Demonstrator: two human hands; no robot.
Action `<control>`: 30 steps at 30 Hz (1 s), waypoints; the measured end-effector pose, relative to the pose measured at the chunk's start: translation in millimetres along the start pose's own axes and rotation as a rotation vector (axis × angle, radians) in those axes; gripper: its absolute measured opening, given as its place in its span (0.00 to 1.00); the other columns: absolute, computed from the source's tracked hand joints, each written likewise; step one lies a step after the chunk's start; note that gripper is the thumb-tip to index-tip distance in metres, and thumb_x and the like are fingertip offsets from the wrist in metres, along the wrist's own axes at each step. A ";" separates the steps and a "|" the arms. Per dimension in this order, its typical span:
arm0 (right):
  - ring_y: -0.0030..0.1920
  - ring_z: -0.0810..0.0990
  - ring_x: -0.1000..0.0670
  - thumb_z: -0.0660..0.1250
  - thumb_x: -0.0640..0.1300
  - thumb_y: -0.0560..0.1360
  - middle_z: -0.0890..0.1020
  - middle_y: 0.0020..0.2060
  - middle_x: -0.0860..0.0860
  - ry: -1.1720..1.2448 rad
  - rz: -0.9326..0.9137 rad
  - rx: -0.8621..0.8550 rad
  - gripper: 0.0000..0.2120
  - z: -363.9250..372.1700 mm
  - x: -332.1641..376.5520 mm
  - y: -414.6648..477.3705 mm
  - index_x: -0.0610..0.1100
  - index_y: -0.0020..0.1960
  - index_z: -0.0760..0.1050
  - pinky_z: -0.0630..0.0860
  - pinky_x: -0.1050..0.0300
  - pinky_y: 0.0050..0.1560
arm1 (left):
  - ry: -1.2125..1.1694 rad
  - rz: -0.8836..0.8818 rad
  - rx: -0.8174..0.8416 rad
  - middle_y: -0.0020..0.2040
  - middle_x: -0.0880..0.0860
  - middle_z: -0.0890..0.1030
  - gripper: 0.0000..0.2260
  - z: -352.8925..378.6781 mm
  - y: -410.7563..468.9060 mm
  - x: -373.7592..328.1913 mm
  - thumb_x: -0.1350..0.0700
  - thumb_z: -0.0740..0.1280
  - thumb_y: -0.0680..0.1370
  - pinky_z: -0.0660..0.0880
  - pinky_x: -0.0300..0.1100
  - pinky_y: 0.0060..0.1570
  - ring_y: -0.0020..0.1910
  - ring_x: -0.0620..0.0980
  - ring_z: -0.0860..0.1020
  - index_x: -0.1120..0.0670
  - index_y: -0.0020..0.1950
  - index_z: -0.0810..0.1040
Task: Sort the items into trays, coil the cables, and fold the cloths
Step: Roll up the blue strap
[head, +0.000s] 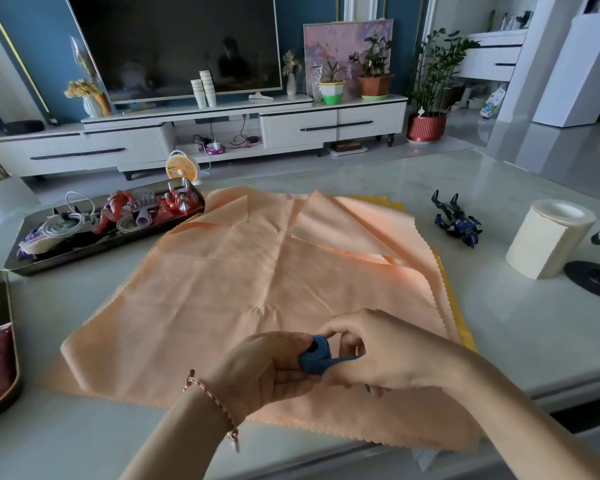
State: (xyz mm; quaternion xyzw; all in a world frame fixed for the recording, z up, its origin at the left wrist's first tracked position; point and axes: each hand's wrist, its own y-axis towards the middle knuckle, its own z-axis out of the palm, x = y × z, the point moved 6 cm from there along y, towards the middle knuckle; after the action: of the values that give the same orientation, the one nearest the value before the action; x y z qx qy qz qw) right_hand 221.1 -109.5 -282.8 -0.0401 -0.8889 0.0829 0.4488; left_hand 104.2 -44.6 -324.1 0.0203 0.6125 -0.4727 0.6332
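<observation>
Two hands meeting, left hand (267, 368), right hand (392, 355), fingers (329, 329) pinching blue roll (314, 355)

tray (21, 261) left, cloth (250, 271) centre — figure (458, 221) right

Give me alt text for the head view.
Both hands, left hand and right hand, roll a blue strap above an unfolded peach cloth; a tray of toys and cables sits far left.

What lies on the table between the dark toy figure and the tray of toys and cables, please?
In the head view, the peach cloth fills that stretch between the figure and the tray, with a yellow cloth edging out beneath.
</observation>
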 end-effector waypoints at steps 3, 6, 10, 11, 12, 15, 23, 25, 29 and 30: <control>0.26 0.73 0.59 0.73 0.52 0.69 0.77 0.30 0.56 -0.129 -0.033 -0.171 0.12 -4.3 4.9 4.5 0.52 0.49 0.76 0.71 0.64 0.29 | -0.089 0.070 -0.044 0.37 0.63 0.82 0.09 1.3 3.2 -0.8 0.58 0.68 0.74 0.78 0.40 0.27 0.28 0.52 0.80 0.64 0.49 0.79; 0.31 0.74 0.57 0.71 0.54 0.69 0.74 0.31 0.58 -0.350 -0.050 -0.318 0.13 -3.9 11.4 6.2 0.51 0.49 0.72 0.67 0.64 0.30 | -0.151 0.153 -0.020 0.42 0.62 0.84 0.09 9.1 2.7 -1.8 0.60 0.67 0.74 0.80 0.41 0.31 0.32 0.51 0.82 0.64 0.51 0.78; 0.32 0.74 0.56 0.68 0.53 0.71 0.75 0.33 0.56 -0.519 -0.078 -0.358 0.14 1.6 15.9 3.6 0.49 0.53 0.71 0.67 0.64 0.28 | -0.162 0.106 0.022 0.42 0.62 0.84 0.09 10.5 1.6 0.9 0.66 0.64 0.75 0.81 0.42 0.33 0.32 0.51 0.82 0.66 0.55 0.76; 0.30 0.73 0.57 0.69 0.52 0.71 0.74 0.31 0.57 -0.438 -0.076 -0.307 0.14 1.8 15.4 3.7 0.49 0.54 0.72 0.65 0.67 0.27 | -0.118 0.068 0.066 0.41 0.62 0.83 0.10 10.1 0.6 -0.4 0.67 0.64 0.75 0.81 0.42 0.34 0.32 0.51 0.82 0.66 0.56 0.76; 0.28 0.74 0.58 0.71 0.50 0.70 0.75 0.30 0.56 -0.304 -0.066 -0.221 0.15 2.8 13.9 4.5 0.50 0.54 0.74 0.65 0.68 0.26 | -0.054 0.024 0.123 0.42 0.62 0.83 0.12 9.1 -0.6 -1.8 0.67 0.65 0.73 0.81 0.43 0.34 0.33 0.52 0.82 0.65 0.56 0.75; 0.26 0.76 0.60 0.73 0.47 0.69 0.80 0.29 0.56 0.028 -0.016 0.050 0.14 8.7 14.1 2.1 0.51 0.53 0.76 0.70 0.64 0.23 | 0.137 -0.107 0.286 0.46 0.64 0.82 0.18 5.1 -4.3 -8.1 0.64 0.68 0.68 0.80 0.43 0.35 0.38 0.56 0.83 0.64 0.58 0.74; 0.34 0.74 0.52 0.66 0.56 0.71 0.72 0.32 0.55 -0.528 -0.020 -0.417 0.15 -9.7 18.1 10.3 0.49 0.48 0.65 0.65 0.62 0.29 | -0.030 0.102 0.103 0.40 0.59 0.83 0.10 9.1 19.1 -17.0 0.63 0.68 0.70 0.79 0.42 0.32 0.33 0.51 0.82 0.62 0.51 0.79; 0.33 0.72 0.51 0.64 0.57 0.71 0.68 0.31 0.56 -0.630 -0.034 -0.426 0.15 -7.5 17.1 13.3 0.49 0.47 0.61 0.62 0.63 0.28 | -0.052 0.118 0.098 0.38 0.59 0.83 0.09 11.4 23.6 -10.7 0.64 0.67 0.72 0.79 0.41 0.32 0.31 0.50 0.80 0.64 0.51 0.79; 0.26 0.69 0.58 0.71 0.58 0.68 0.71 0.29 0.57 -0.310 -0.019 -0.234 0.19 -9.6 12.7 14.6 0.48 0.51 0.71 0.62 0.67 0.24 | 0.124 0.015 0.169 0.44 0.61 0.82 0.13 0.7 27.9 -19.8 0.61 0.70 0.67 0.80 0.45 0.40 0.35 0.52 0.80 0.62 0.50 0.82; 0.23 0.70 0.57 0.73 0.57 0.67 0.73 0.29 0.57 -0.164 -0.007 -0.146 0.20 -7.5 11.4 14.7 0.47 0.52 0.74 0.64 0.68 0.23 | 0.248 -0.014 0.159 0.49 0.63 0.82 0.14 -2.3 28.6 -22.3 0.60 0.69 0.70 0.79 0.50 0.49 0.41 0.55 0.81 0.62 0.55 0.80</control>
State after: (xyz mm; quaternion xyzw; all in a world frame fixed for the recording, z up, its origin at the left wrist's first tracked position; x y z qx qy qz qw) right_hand 220.3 -92.6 -272.1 -0.0626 -0.9264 0.0194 0.3708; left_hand 124.7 -14.7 -322.8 0.1243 0.6471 -0.5179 0.5456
